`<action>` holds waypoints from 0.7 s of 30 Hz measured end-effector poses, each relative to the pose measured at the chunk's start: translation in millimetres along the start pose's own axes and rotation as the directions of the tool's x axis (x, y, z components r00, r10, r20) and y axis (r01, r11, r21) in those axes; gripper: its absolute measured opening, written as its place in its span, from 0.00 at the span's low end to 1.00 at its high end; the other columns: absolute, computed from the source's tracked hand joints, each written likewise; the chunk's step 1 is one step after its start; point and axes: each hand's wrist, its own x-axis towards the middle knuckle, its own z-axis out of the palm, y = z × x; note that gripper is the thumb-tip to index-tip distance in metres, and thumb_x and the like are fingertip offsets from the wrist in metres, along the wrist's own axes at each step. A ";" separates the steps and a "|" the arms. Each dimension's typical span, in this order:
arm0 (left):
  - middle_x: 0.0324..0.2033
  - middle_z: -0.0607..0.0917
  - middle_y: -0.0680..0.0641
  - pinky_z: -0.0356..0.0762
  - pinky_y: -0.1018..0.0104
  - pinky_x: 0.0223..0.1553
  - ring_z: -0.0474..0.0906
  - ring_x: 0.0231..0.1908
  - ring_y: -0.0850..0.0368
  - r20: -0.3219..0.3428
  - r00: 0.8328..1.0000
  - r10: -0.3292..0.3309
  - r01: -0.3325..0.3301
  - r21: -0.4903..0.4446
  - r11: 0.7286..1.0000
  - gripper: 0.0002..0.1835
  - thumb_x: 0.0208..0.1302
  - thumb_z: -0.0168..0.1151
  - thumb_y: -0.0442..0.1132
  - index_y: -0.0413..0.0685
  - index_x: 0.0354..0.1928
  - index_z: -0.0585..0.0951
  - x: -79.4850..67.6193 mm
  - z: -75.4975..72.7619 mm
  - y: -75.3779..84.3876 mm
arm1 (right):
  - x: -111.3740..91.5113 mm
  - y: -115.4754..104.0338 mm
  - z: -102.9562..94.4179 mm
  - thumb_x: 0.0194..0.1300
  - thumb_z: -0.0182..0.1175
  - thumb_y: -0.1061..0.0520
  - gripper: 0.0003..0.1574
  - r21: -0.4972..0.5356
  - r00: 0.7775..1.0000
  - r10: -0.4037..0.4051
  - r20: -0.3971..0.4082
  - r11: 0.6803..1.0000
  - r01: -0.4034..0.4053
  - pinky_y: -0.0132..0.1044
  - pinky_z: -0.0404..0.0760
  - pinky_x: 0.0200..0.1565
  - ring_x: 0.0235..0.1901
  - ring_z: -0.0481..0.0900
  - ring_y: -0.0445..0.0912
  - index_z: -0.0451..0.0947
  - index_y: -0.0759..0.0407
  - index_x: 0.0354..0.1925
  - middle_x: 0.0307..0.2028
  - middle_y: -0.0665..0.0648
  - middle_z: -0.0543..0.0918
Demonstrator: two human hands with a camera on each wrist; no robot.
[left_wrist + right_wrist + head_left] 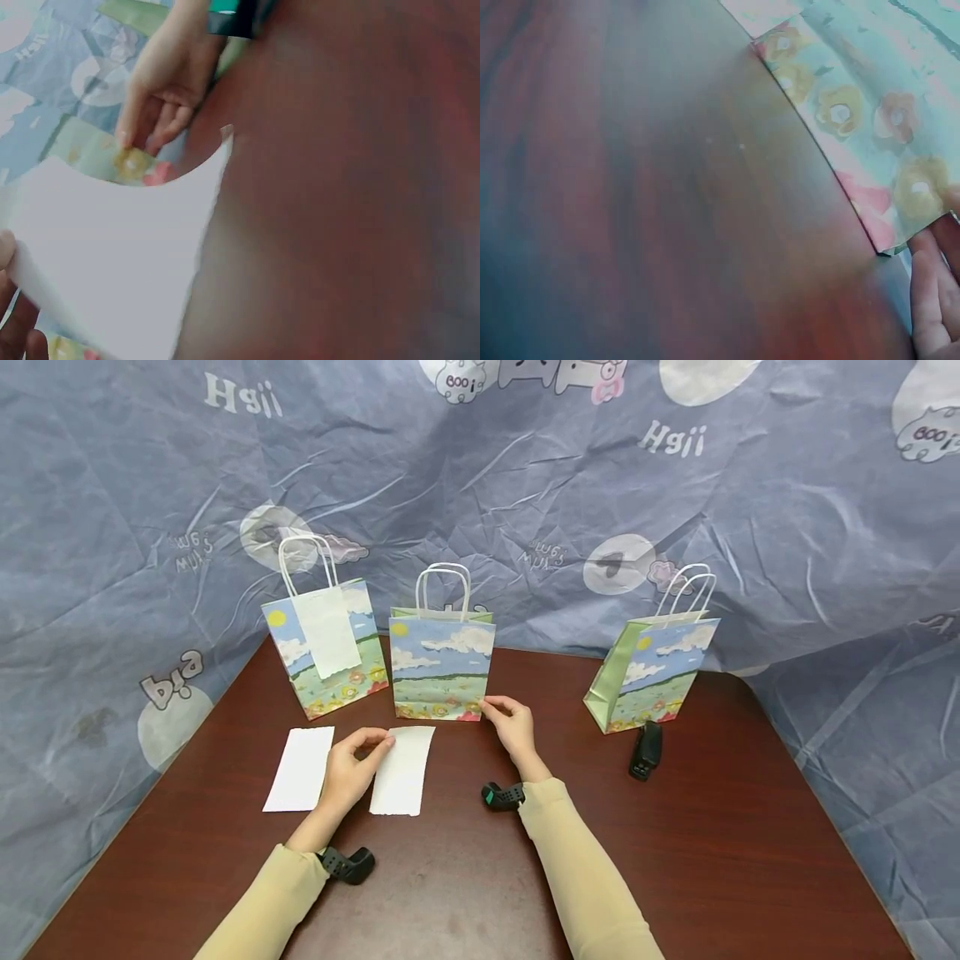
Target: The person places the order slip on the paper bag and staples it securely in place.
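My left hand (349, 770) pinches a white sheet of paper (402, 772) by its upper left corner. In the left wrist view that paper (112, 247) bows, its ragged edge running down the right side. At the lower right corner of the middle paper gift bag (438, 664), my right hand (512, 727) pinches the side edge between thumb and fingers. This bag stands upright, printed with sky, clouds and flowers, with white handles. The right wrist view shows its flowered bottom part (855, 112), with fingers (928, 300) reaching behind the edge.
A second white sheet (298, 768) lies left of my left hand. Further left leans a matching bag (367, 647) with a white sheet (327, 631) on its front. At the right, another bag (660, 672) stands angled, a black stapler (646, 750) before it. Printed cloth (480, 502) hangs behind the table.
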 end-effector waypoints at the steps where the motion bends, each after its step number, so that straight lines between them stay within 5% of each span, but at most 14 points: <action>1: 0.31 0.85 0.46 0.75 0.74 0.34 0.80 0.33 0.58 0.000 1.000 0.006 -0.006 -0.003 1.000 0.05 0.59 0.66 0.36 0.43 0.36 0.85 0.5 0.3 6.6 | -1.4 0.2 -1.7 0.59 0.66 0.56 0.11 0.000 1.000 0.005 0.001 1.000 -0.005 0.40 0.79 0.36 0.33 0.81 0.47 0.85 0.60 0.40 0.34 0.56 0.85; 7: 0.30 0.85 0.38 0.75 0.74 0.34 0.80 0.32 0.48 -0.015 0.998 0.067 -0.067 0.015 0.998 0.05 0.56 0.66 0.28 0.33 0.35 0.83 6.5 1.2 44.6 | -9.3 -0.2 -10.2 0.60 0.66 0.57 0.12 0.006 0.999 0.024 0.027 1.000 -0.024 0.48 0.79 0.41 0.36 0.81 0.54 0.84 0.62 0.41 0.37 0.60 0.85; 14: 0.33 0.86 0.46 0.74 0.61 0.38 0.80 0.37 0.55 -0.071 0.996 0.056 -0.054 0.032 0.998 0.06 0.57 0.68 0.37 0.42 0.35 0.85 20.8 10.9 28.7 | -24.6 -23.5 -19.2 0.62 0.63 0.61 0.12 -0.019 0.997 0.022 0.079 1.000 -0.020 0.50 0.78 0.42 0.38 0.80 0.58 0.82 0.69 0.42 0.38 0.65 0.84; 21: 0.46 0.82 0.43 0.67 0.51 0.49 0.72 0.53 0.48 -0.104 0.988 0.117 -0.120 -0.023 0.992 0.06 0.56 0.69 0.39 0.43 0.33 0.85 27.6 23.9 34.7 | -37.3 -37.9 -26.9 0.62 0.62 0.63 0.12 -0.041 0.997 0.010 0.076 0.999 -0.007 0.51 0.78 0.41 0.36 0.80 0.58 0.81 0.72 0.41 0.36 0.66 0.83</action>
